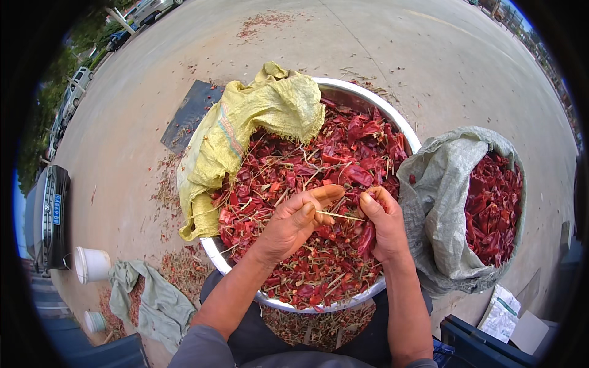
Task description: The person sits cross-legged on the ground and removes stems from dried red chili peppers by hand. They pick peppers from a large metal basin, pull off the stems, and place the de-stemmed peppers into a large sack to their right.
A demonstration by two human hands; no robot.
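My left hand [296, 222] is over the middle of a large basin [402, 119] heaped with dried red chili peppers [294, 168]. Its thumb presses toward the fingers on one end of a thin pale stem [338, 215]. Close beside it, my right hand [388, 224] is closed, with a dark red dried chili [366, 239] hanging in its fingers. The stem's other end reaches toward the right thumb; whether that thumb touches it, I cannot tell. Loose stems and broken chili bits lie among the peppers under both hands.
A yellow woven sack [218, 144] drapes over the basin's left rim. At right stands a grey-white woven sack [438, 196] full of chilies. A dark flat sheet [191, 116], a white bucket [92, 265] and a greenish cloth sack [161, 310] lie left. Cars are parked beyond.
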